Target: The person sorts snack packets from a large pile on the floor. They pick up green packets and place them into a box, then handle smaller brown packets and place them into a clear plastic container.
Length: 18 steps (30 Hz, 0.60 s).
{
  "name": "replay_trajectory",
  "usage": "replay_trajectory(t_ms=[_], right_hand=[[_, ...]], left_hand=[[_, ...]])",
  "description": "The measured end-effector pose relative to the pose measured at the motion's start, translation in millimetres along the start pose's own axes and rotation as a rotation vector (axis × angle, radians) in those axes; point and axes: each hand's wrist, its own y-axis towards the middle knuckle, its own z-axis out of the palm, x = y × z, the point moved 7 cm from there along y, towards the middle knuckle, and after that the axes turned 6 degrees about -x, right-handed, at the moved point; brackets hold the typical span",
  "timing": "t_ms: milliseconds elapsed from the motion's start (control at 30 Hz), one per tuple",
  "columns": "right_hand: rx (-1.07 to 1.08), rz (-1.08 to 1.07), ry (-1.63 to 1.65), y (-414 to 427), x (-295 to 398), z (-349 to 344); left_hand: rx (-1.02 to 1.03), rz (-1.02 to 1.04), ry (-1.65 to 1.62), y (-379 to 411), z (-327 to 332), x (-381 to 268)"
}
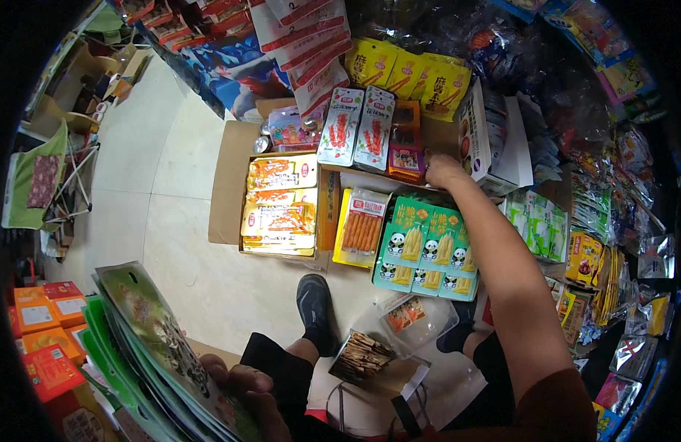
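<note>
A fanned stack of flat green snack packets is in my left hand at the lower left. Some of its fingers are hidden behind the packets. My right arm stretches forward, and my right hand is at a cardboard box, beside small purple and orange packets. Its fingertips are hidden, so I cannot tell whether it grips anything. Two white packets with red pictures stand just left of those small packets. Below my right forearm is a box of green panda-printed packets.
Gold packets fill an open carton at centre. Yellow packets hang behind. A white display box stands right of my hand. By my shoes are a carton of brown sticks and a clear plastic tub. Orange boxes are stacked left.
</note>
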Motion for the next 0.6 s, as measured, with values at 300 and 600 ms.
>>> replay_trajectory(t_ms=[300,600], right_hand=[[-0.089,0.067,0.121,5,-19,9],[-0.003,0.213,0.113,-1,-21,-6]], left_hand=[[0.015,0.018,-0.045,-12,1,3],[0.183,-0.032,-0.133,-11,-1,1]])
